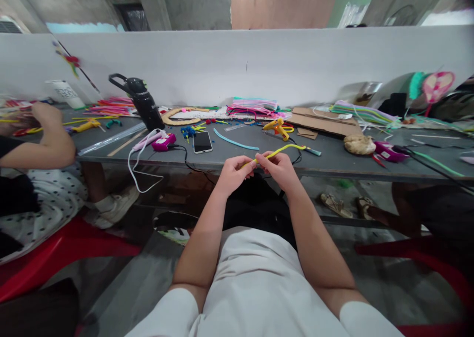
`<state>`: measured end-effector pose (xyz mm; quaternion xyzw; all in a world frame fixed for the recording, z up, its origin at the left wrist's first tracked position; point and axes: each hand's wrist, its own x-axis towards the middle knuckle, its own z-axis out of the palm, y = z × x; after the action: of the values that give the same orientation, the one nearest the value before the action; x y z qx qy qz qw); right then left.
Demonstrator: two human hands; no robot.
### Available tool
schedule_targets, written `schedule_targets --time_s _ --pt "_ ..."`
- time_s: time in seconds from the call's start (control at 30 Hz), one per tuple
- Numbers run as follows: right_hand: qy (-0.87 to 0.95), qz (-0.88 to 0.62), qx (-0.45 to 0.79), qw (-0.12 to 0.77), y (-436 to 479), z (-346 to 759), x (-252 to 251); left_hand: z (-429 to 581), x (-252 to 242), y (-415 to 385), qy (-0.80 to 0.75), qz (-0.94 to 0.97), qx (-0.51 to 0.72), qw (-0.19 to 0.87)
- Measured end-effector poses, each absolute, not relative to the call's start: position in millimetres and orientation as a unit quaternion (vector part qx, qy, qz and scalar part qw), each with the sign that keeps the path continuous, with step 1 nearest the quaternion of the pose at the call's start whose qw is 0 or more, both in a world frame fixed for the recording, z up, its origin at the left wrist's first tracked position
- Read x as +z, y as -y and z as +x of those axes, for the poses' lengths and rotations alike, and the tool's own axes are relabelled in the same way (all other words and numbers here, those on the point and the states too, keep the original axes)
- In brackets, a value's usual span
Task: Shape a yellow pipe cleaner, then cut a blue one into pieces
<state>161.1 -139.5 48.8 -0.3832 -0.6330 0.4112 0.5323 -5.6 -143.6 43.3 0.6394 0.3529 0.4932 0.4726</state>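
A yellow fuzzy pipe cleaner (280, 150) runs between my two hands at the table's front edge. My left hand (238, 169) pinches one end of it, fingers closed. Close beside it, my right hand (276, 168) grips the same pipe cleaner between thumb and fingers. Its free end stretches to the right over the table, near a small tube-like piece (313, 151). Beyond my hands lies a curved light-blue pipe cleaner (236, 140). A yellow hot glue gun (278, 128) rests behind my right hand.
On the dark table (174, 162) stand a black bottle (145, 105), a phone (202, 142) and a magenta box (163, 142) with cables. Cardboard (322, 123) and pipe cleaner bundles (255, 106) lie toward the partition. A co-worker's arm (52, 137) is at left; another person sits at right.
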Motion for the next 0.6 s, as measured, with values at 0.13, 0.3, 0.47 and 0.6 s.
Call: schedule_targets --time_s 0.13,0.3,0.47,0.6 --pt "0.648 -0.376 0.395 0.532 137 161 47 -9 43 143 -0.333 0.64 0.449 0.527" --pt "0.668 -0.363 0.403 0.509 138 163 49 -16 46 142 -0.321 0.63 0.403 0.581" --pt "0.7 -0.364 0.393 0.471 140 172 53 -17 47 141 -0.319 0.665 0.375 0.561" --pt "0.691 -0.349 0.426 0.468 141 182 55 -18 45 140 -0.311 0.666 0.386 0.558"
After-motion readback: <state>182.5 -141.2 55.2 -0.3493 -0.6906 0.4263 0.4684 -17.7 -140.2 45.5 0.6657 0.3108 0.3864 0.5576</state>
